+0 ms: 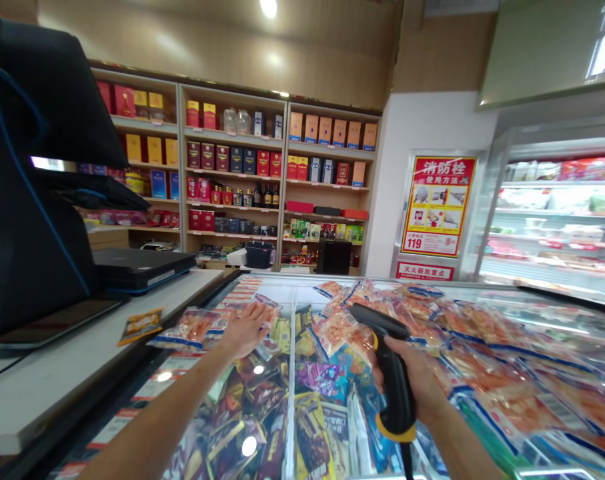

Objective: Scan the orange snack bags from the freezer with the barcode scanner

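Note:
My right hand is wrapped round the handle of a black and yellow barcode scanner, its head pointing up and left over the freezer. A cable drops from the bottom of its grip. My left arm reaches forward, and my left hand lies palm down with fingers stretched over a clear snack packet on the freezer's glass top. Just left of that hand lies another clear packet with orange contents and a blue edge. Many similar packets are spread behind and right of the scanner.
Under the glass, a white divider separates colourful wrapped ice creams. At left, a white counter bears a black register and a small orange packet. Shelves of boxes and a red sign stand behind.

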Motion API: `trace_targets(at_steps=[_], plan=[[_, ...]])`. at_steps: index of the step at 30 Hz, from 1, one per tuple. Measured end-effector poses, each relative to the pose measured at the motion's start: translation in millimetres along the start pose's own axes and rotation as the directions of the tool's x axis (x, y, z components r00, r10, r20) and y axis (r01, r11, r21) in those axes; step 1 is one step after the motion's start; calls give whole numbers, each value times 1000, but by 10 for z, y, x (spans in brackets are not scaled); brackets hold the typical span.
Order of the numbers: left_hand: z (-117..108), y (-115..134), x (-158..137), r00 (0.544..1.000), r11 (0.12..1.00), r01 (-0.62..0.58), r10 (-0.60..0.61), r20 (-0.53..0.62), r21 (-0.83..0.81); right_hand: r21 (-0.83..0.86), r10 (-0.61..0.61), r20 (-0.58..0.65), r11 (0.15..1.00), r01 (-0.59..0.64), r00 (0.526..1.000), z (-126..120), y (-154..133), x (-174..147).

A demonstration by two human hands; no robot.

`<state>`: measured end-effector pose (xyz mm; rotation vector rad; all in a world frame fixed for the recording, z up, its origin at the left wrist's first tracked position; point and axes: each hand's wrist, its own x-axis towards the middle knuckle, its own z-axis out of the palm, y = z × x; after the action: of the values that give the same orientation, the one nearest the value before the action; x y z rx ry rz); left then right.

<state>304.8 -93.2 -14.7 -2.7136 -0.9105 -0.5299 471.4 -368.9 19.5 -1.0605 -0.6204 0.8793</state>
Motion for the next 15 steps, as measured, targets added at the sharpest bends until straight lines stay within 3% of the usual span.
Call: trace_targets(at_steps=[9,12,15], plan=[[-97,16,58,994,994,100,-102,-32,-53,-4,-45,-140,999,45,989,-153,-61,12],[-191,276,138,987,983,148,-155,-53,-112,19,-46,-127,999,49,991,-178,-77,4],[-241,709,271,993,969,117,-122,-7,-218,50,-48,-104,997,54,993,-180,-87,-12]])
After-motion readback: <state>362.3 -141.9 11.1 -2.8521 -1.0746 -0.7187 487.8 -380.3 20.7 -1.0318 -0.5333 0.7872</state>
